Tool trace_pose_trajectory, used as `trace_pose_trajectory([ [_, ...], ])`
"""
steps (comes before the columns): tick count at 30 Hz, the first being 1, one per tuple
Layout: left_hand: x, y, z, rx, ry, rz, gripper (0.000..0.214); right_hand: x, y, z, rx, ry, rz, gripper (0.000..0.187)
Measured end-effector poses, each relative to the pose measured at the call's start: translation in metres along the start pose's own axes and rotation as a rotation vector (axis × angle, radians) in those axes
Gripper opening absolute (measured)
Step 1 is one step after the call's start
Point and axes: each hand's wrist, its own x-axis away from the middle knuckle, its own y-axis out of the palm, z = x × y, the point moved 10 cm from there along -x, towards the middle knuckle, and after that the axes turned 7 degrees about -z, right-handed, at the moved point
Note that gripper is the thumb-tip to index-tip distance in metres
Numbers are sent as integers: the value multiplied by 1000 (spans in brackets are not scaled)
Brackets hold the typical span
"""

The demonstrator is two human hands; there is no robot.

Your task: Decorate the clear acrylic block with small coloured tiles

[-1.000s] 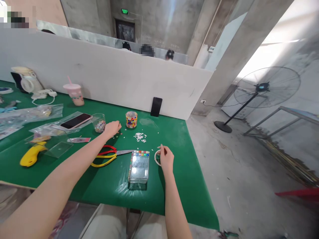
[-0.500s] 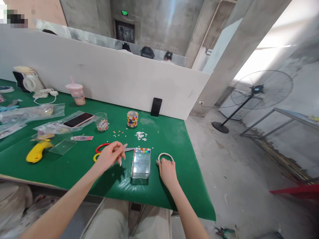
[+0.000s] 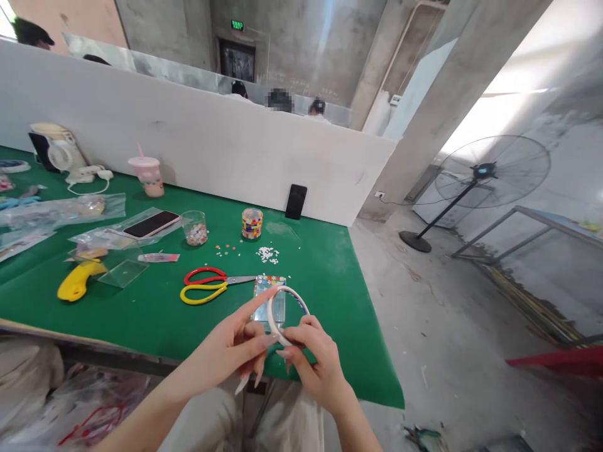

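I hold a white ring of tape (image 3: 282, 312) up in front of me with both hands, near the table's front edge. My right hand (image 3: 316, 365) pinches its lower rim. My left hand (image 3: 233, 348) touches the ring's left side with an outstretched finger and thumb. Behind the ring, a clear plastic box (image 3: 269, 300) with coloured tiles along its top edge lies on the green table (image 3: 330, 276). Red and yellow scissors (image 3: 207, 285) lie just left of the box.
Loose white chips (image 3: 267, 254), a mosaic cup (image 3: 252, 223), a glass of beads (image 3: 195, 227), a phone (image 3: 151, 224) on plastic bags, a yellow cutter (image 3: 78, 280) and a pink drink cup (image 3: 147, 176) sit on the table. A white partition (image 3: 211, 150) backs it. A standing fan (image 3: 485, 172) is at right.
My right hand lifted the tape ring off the table and brought it toward me. My left hand came back from the bead glass and now meets the ring.
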Motion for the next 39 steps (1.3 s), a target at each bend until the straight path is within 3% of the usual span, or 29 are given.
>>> trace_pose_trajectory([
  [7, 10, 6, 7, -145, 75, 119, 79, 2, -14, -5, -28, 18, 134, 22],
  [12, 12, 5, 9, -198, 111, 207, 64, 7, -11, 11, -200, 175, 202, 16],
  [16, 10, -2, 10, -214, 160, 303, 49, 8, -2, 22, -388, 302, 173, 19],
  [21, 8, -18, 13, -175, 211, 443, 42, 9, 14, 21, -595, 327, 23, 31],
  [25, 8, -17, 19, -137, 227, 410, 33, 12, 12, 27, -534, 368, -5, 32],
  [31, 8, -1, 19, 19, 238, 218, 31, 10, -3, 32, -339, 436, 75, 22],
  [34, 11, -9, 22, 147, 276, 256, 40, 8, -7, 27, -375, 430, 97, 22],
  [39, 15, -30, 33, 261, 326, 374, 36, 10, -12, 21, -470, 428, 101, 29],
])
